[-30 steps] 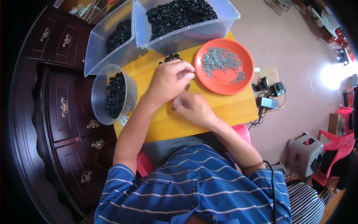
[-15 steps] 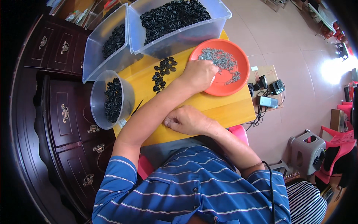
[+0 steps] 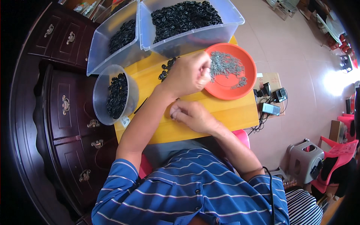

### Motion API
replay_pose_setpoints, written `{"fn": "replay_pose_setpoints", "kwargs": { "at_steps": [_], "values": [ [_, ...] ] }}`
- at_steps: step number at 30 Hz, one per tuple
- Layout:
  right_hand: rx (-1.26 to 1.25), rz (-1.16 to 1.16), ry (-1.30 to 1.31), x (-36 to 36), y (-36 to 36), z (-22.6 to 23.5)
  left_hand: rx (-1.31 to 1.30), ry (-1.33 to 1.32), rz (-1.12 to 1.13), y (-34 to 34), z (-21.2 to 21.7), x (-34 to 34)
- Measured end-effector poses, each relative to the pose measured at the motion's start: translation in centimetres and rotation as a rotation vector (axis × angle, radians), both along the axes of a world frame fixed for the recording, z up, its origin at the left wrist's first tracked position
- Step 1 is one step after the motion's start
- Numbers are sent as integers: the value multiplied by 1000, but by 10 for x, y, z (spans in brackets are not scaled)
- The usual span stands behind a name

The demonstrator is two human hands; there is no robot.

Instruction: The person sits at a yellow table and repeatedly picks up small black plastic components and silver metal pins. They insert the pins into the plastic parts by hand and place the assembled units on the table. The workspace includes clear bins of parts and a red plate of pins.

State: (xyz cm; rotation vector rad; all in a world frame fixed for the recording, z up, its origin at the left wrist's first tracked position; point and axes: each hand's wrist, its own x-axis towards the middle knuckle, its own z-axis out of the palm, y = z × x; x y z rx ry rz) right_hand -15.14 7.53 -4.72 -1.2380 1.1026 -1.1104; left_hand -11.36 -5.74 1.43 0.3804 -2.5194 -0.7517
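Observation:
My left arm reaches across the yellow table (image 3: 221, 112), and my left hand (image 3: 189, 74) is closed above it, at the left rim of an orange plate (image 3: 224, 92). What its fingers pinch, if anything, is hidden. Small grey metal pins (image 3: 227, 63) lie in the plate. Nearer to me, my right hand (image 3: 194, 115) rests low over the table, thumb and fingers pinched round a small black piece (image 3: 172, 117), mostly covered. Loose black oval pieces (image 3: 165, 71) lie beyond my left forearm, partly hidden by the left hand.
Two clear plastic bins (image 3: 195, 37) of black pieces stand along the far side. A round clear tub (image 3: 98, 93) of them is at the left, with a thin black tool (image 3: 141, 105) beside it. Dark drawers (image 3: 67, 116) border the left; cables and devices (image 3: 270, 108) lie right.
My left hand has drawn back leftward from over the orange plate, still closed. The right hand stays near its place, its pinch now showing more. The whole view has shifted slightly.

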Motion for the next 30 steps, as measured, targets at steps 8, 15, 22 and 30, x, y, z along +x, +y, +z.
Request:
{"fn": "replay_pose_setpoints", "kwargs": {
  "at_steps": [8,15,22,30],
  "values": [
    [152,-240,-306,-1,-5,2,405,156,303,23,-9,92],
    [295,-167,-585,1,-5,5,226,293,354,46,-25,93],
    [272,-208,-641,0,-5,9,397,361,311,41,-26,93],
    [227,-419,-664,-7,-7,14,448,353,295,35,-19,103]
  ]
}}
